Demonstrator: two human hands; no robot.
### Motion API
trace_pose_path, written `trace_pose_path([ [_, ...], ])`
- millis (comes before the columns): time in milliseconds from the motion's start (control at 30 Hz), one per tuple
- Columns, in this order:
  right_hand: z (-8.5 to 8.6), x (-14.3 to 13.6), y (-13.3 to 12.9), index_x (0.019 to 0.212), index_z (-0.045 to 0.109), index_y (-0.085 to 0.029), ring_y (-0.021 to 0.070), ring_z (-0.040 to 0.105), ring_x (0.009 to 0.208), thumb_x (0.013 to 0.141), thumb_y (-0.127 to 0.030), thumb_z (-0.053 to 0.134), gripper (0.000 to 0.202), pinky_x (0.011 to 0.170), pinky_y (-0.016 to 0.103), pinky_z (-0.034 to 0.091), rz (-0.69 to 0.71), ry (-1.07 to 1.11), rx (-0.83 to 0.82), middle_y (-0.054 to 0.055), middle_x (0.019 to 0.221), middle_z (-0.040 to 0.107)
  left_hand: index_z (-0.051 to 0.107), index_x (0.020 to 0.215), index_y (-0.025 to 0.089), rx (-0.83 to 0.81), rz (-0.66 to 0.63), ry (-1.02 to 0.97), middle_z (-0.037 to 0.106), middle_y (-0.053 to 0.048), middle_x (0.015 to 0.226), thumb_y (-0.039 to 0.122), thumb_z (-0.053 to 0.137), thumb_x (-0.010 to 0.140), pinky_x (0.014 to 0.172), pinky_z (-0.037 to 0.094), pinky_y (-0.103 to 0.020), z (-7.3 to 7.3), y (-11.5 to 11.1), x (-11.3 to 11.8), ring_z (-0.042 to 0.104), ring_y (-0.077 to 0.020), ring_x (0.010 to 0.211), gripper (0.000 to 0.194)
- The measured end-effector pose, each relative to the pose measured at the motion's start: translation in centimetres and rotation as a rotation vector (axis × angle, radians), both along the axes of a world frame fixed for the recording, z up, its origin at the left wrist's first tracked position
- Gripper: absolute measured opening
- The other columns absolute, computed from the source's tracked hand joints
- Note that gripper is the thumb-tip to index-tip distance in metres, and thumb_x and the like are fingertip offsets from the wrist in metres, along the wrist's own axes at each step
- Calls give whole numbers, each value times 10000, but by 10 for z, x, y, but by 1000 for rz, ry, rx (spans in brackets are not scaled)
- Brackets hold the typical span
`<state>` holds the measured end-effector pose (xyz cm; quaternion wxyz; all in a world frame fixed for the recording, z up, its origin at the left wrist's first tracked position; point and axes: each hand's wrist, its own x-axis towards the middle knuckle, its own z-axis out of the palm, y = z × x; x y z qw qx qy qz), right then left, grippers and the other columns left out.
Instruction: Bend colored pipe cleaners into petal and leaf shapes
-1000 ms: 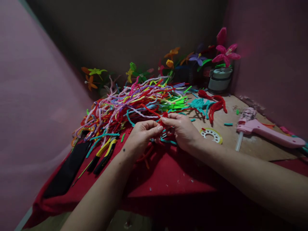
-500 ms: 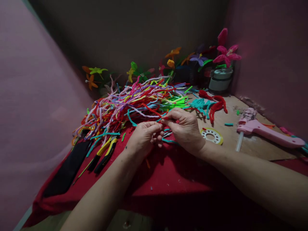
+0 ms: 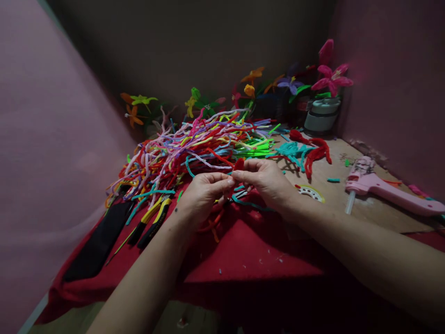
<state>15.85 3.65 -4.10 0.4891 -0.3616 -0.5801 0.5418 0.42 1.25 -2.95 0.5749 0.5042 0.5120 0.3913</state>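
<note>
My left hand and my right hand meet over the front of the table, fingertips nearly touching. Both are closed in a pinch on a red pipe cleaner, whose fuzzy bent end shows above the right fingertips. The rest of it is largely hidden by the fingers. Beneath the hands lie a teal pipe cleaner and an orange-red one on the red cloth. Right behind the hands rises a big heap of pipe cleaners in many colours.
Yellow-black pliers and a black pouch lie at left. To the right are a tape roll, a pink glue gun, and red and teal pieces on a board. Pipe-cleaner flowers stand along the back wall.
My right hand has turned slightly and its fingers have straightened, so the red bent end now shows above them. The whole view has shifted a little.
</note>
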Motion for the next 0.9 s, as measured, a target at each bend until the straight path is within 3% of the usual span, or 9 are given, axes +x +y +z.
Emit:
trace_pose_path([
  [133, 1, 0, -1, 672, 602, -126, 85, 450, 482, 664, -303, 620, 178, 460, 227, 355, 32, 7, -63, -12, 580, 551, 623, 758, 126, -13, -34, 41, 523, 26, 560, 312, 683, 662, 409, 265, -156, 2, -2, 0, 399, -25, 425, 218],
  [233, -1, -2, 0, 711, 600, -125, 99, 477, 519, 688, -290, 588, 167, 490, 232, 371, -8, 28, -45, -5, 608, 569, 598, 681, 113, -28, -59, 87, 506, 31, 509, 308, 686, 652, 368, 224, -150, 4, -3, 4, 361, -15, 383, 217],
  [433, -7, -5, -2, 669, 574, -148, 128, 494, 639, 719, -178, 527, 75, 639, 267, 386, -366, -296, 407, 15, 647, 574, 531, 640, 123, -231, -103, -176, 503, 32, 513, 258, 689, 624, 313, 244, -141, 3, -6, 14, 382, -29, 364, 209],
  [500, -6, -5, -3, 663, 573, -149, 127, 492, 638, 716, -174, 528, 74, 642, 267, 384, -392, -304, 419, 16, 648, 572, 536, 648, 115, -237, -120, -154, 522, 16, 534, 279, 674, 642, 312, 276, -149, 4, -7, 14, 411, -40, 372, 214],
  [700, -5, -2, 0, 710, 603, -126, 85, 461, 506, 677, -289, 592, 167, 492, 226, 368, 1, 42, -64, -8, 620, 573, 573, 775, 140, 92, -11, 105, 548, 28, 593, 360, 653, 687, 407, 319, -143, 7, -3, 8, 456, -32, 434, 250],
  [800, -6, -2, 0, 722, 613, -127, 72, 441, 465, 657, -319, 619, 203, 462, 219, 350, 125, 118, -195, -18, 577, 552, 566, 735, 145, 55, 29, 71, 522, 44, 529, 340, 663, 672, 383, 274, -146, 4, -1, 7, 405, -26, 385, 226],
  [900, -6, -3, 0, 683, 602, -126, 69, 438, 468, 664, -300, 607, 176, 471, 220, 353, 138, 148, -200, -25, 552, 530, 555, 719, 151, -12, 32, 30, 547, 29, 523, 316, 673, 655, 380, 279, -150, 0, 0, 6, 427, -40, 384, 213],
])
